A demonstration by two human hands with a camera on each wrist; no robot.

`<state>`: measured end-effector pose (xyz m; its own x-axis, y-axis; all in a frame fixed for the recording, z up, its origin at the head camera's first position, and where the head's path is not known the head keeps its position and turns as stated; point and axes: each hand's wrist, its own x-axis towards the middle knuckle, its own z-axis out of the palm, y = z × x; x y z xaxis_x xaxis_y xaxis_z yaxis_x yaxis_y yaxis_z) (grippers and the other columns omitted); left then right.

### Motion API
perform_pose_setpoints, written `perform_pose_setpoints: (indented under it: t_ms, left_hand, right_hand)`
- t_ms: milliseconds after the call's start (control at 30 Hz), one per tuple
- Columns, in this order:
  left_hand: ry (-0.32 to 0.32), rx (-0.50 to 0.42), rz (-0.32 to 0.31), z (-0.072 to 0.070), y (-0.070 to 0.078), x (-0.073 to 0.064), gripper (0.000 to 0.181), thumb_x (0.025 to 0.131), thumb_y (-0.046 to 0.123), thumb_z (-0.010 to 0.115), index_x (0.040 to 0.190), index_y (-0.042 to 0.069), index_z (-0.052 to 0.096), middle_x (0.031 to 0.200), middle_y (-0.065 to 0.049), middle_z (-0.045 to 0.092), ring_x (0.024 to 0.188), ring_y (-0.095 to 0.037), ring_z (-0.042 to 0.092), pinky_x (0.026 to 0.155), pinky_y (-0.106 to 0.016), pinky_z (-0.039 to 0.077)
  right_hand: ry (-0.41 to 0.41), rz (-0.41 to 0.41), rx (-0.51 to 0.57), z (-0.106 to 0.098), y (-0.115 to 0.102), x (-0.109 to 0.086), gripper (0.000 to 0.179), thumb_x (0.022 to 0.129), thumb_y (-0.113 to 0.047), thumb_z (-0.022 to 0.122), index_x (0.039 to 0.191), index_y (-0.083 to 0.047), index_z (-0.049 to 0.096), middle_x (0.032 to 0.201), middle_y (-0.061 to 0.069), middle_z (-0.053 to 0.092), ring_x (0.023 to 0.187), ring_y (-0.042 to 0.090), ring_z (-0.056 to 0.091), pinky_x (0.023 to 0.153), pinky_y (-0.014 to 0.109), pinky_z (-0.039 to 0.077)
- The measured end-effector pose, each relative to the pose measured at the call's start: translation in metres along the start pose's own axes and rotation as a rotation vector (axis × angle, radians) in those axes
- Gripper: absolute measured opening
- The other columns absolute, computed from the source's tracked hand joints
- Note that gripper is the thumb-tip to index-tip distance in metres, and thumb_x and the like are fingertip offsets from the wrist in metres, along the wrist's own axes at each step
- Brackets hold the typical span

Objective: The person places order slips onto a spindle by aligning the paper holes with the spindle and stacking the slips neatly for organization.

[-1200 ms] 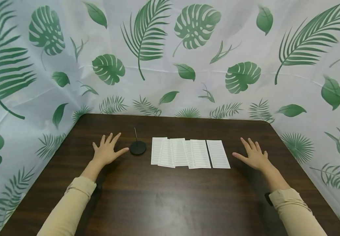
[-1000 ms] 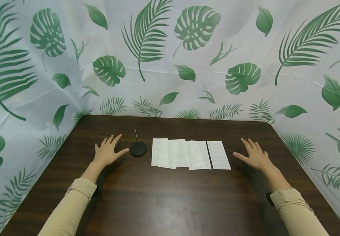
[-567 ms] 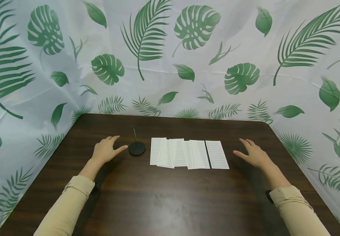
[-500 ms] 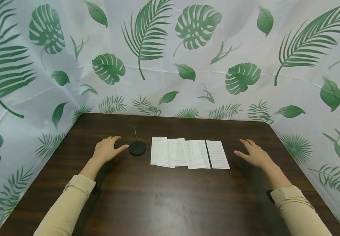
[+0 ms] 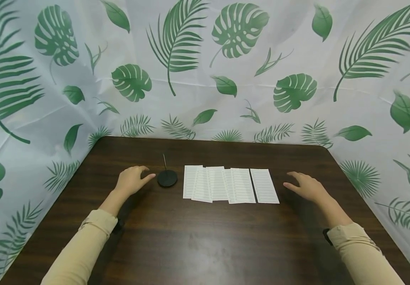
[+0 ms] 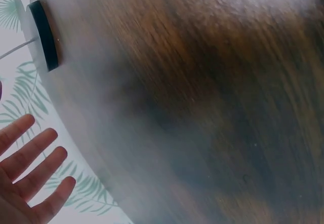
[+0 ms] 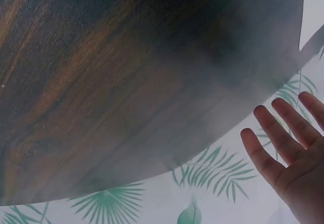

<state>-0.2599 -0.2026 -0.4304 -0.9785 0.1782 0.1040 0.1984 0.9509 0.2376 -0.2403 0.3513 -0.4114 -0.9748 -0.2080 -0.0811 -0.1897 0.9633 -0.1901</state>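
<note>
My left hand [image 5: 130, 181] hovers over the table, thumb toward a receipt spike [image 5: 167, 178] with a round black base and a thin upright metal pin. It holds nothing; the left wrist view shows its fingers [image 6: 38, 176] apart, and the spike's base [image 6: 44, 36] at upper left. To the right of the spike lies a row of white ruled paper slips [image 5: 200, 186], several of them overlapping. A slip at the right end [image 5: 263, 186] lies separate, a narrow dark gap beside it. Past that slip is my right hand [image 5: 308, 187], also holding nothing, its fingers [image 7: 283, 138] extended in the right wrist view.
The dark wooden table [image 5: 205, 237] has rounded far corners. A white curtain [image 5: 190, 107] printed with green leaves hangs behind it and along both sides. A dark band [image 5: 327, 236] shows at the right sleeve's cuff.
Both hands had fingers spread wide; those fingers have since bent and drawn closer together. The spike and the slips have stayed in place, and the head view has shifted slightly.
</note>
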Motion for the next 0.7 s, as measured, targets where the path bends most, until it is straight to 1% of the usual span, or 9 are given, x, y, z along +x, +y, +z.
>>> perform_pose_setpoints:
  t_ms: [133, 300, 400, 500, 600, 700]
  left_hand:
    - [-0.001, -0.009, 0.021, 0.002, 0.004, 0.002, 0.051, 0.092, 0.045, 0.055, 0.120, 0.004, 0.062, 0.111, -0.019, 0.067, 0.094, -0.035, 0.064, 0.075, -0.049, 0.055]
    - [-0.033, -0.060, 0.039, 0.003, 0.008, 0.002, 0.049, 0.091, 0.044, 0.058, 0.120, 0.005, 0.062, 0.113, -0.017, 0.067, 0.097, -0.033, 0.064, 0.079, -0.049, 0.055]
    - [-0.051, -0.096, 0.070, 0.005, 0.010, 0.004, 0.049, 0.090, 0.043, 0.060, 0.122, 0.006, 0.062, 0.116, -0.016, 0.065, 0.102, -0.034, 0.063, 0.084, -0.050, 0.054]
    - [-0.072, -0.113, 0.098, 0.008, 0.013, 0.005, 0.051, 0.089, 0.043, 0.061, 0.125, 0.006, 0.059, 0.122, -0.017, 0.062, 0.109, -0.036, 0.060, 0.088, -0.053, 0.051]
    - [-0.090, -0.112, 0.100, 0.009, 0.014, 0.007, 0.055, 0.088, 0.044, 0.062, 0.129, 0.008, 0.057, 0.129, -0.019, 0.057, 0.115, -0.039, 0.055, 0.093, -0.056, 0.048]
    - [-0.092, -0.112, 0.107, 0.009, 0.014, 0.008, 0.057, 0.087, 0.043, 0.064, 0.131, 0.008, 0.055, 0.132, -0.021, 0.053, 0.119, -0.042, 0.052, 0.095, -0.059, 0.046]
  right_hand:
    - [0.003, -0.020, 0.010, 0.004, -0.001, 0.001, 0.056, 0.094, -0.036, 0.055, 0.129, 0.007, 0.049, 0.123, 0.034, 0.054, 0.109, 0.050, 0.054, 0.080, 0.061, 0.048]
    - [-0.022, -0.055, 0.007, 0.008, -0.007, 0.006, 0.053, 0.093, -0.034, 0.057, 0.125, 0.008, 0.052, 0.117, 0.031, 0.059, 0.102, 0.046, 0.059, 0.077, 0.057, 0.051]
    - [-0.022, -0.080, -0.010, 0.007, -0.013, 0.010, 0.052, 0.093, -0.032, 0.058, 0.125, 0.008, 0.053, 0.115, 0.030, 0.061, 0.099, 0.044, 0.061, 0.076, 0.056, 0.052]
    - [-0.007, -0.100, -0.032, 0.007, -0.019, 0.009, 0.050, 0.092, -0.031, 0.059, 0.124, 0.007, 0.054, 0.114, 0.028, 0.062, 0.099, 0.042, 0.061, 0.077, 0.055, 0.052]
    - [0.009, -0.128, -0.049, 0.006, -0.028, 0.012, 0.048, 0.091, -0.030, 0.060, 0.123, 0.006, 0.056, 0.113, 0.027, 0.063, 0.100, 0.041, 0.061, 0.078, 0.055, 0.052]
    - [0.024, -0.161, -0.057, 0.005, -0.038, 0.014, 0.048, 0.091, -0.030, 0.061, 0.122, 0.006, 0.056, 0.114, 0.027, 0.063, 0.102, 0.041, 0.061, 0.082, 0.056, 0.051]
